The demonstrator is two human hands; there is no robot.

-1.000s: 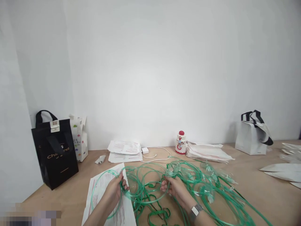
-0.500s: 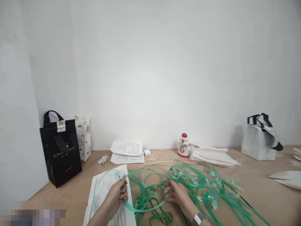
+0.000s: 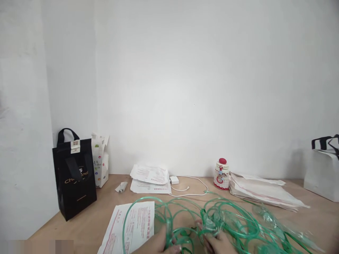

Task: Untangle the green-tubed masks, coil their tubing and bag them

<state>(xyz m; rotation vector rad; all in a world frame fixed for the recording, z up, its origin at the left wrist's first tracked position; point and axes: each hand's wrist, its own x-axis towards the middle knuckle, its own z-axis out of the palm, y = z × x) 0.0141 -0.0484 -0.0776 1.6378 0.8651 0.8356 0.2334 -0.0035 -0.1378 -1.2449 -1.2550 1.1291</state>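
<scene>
Clear green tubing (image 3: 169,229) runs in loops from my left hand (image 3: 157,243), whose fingers are closed around it at the bottom of the view. To its right, my right hand (image 3: 219,243) has its fingers curled at a clear, green-tinted oxygen mask (image 3: 211,225) with tubing around it. Its fingertips are partly hidden by the mask and loops. More tangled green tubing and clear masks (image 3: 265,215) spread to the right. Under the left loop lies a printed white paper pouch (image 3: 140,220).
A black bag (image 3: 76,183) and a white patterned bag (image 3: 102,158) stand at left. Behind the tubing are paper pouches (image 3: 150,176), a white charger (image 3: 174,180) with its cable, a red-topped bottle (image 3: 221,174) and stacked pouches (image 3: 265,188). A white bag (image 3: 321,174) stands far right.
The camera view has shifted, so most things sit lower and further right. My hands have come closer together, and the right one is now at the mask. The left still holds tubing.
</scene>
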